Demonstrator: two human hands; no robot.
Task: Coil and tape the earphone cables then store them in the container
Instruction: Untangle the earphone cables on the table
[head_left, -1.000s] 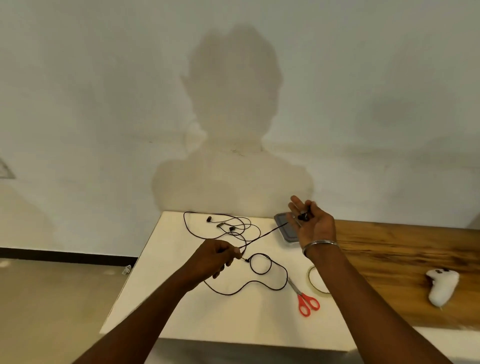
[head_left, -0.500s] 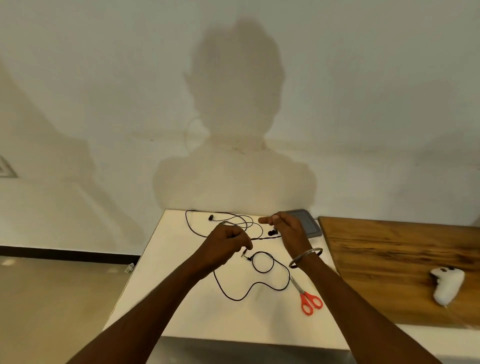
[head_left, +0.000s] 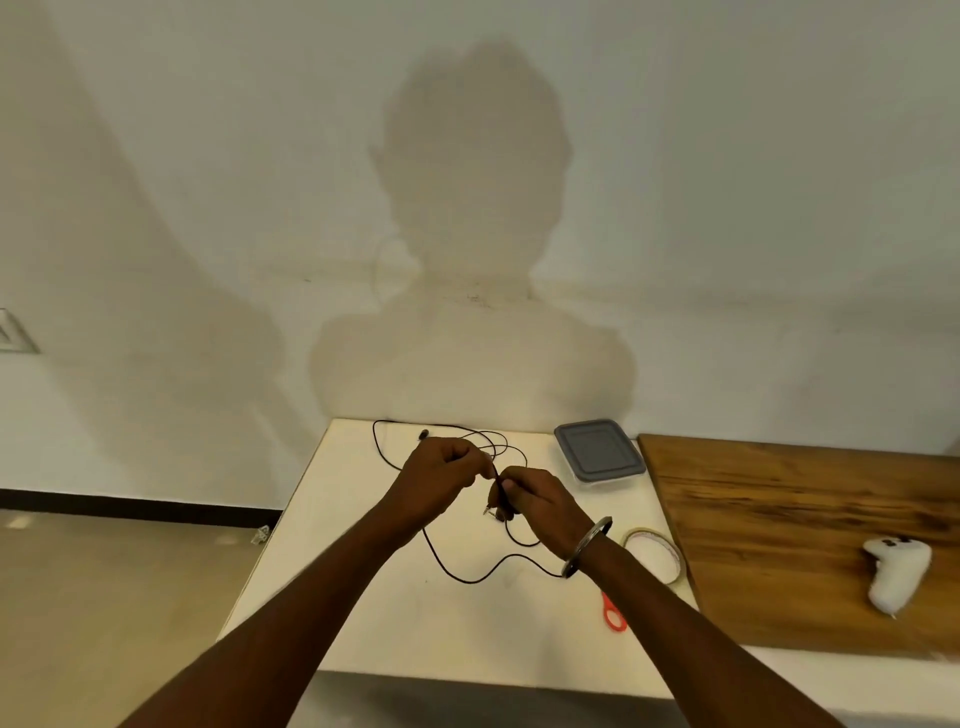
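A black earphone cable (head_left: 470, 576) trails in loose loops over the white table (head_left: 363, 597). My left hand (head_left: 441, 475) and my right hand (head_left: 535, 501) meet above the table's middle, and both pinch the cable between curled fingers; its plug end hangs just below them. More black earphone cable (head_left: 382, 447) with an earbud lies tangled at the table's far edge, partly hidden behind my hands. A clear container with a grey lid (head_left: 598, 451) sits shut at the far right of the white table. A tape roll (head_left: 655, 556) lies by my right wrist.
Red-handled scissors (head_left: 613, 613) lie under my right forearm, mostly hidden. A wooden board (head_left: 805, 519) adjoins the table on the right and carries a white game controller (head_left: 894, 574). A wall stands just behind the table; the floor drops off to the left.
My right hand came back from the container to the middle and now pinches the cable next to my left hand. The loop on the table has been drawn up towards the hands.
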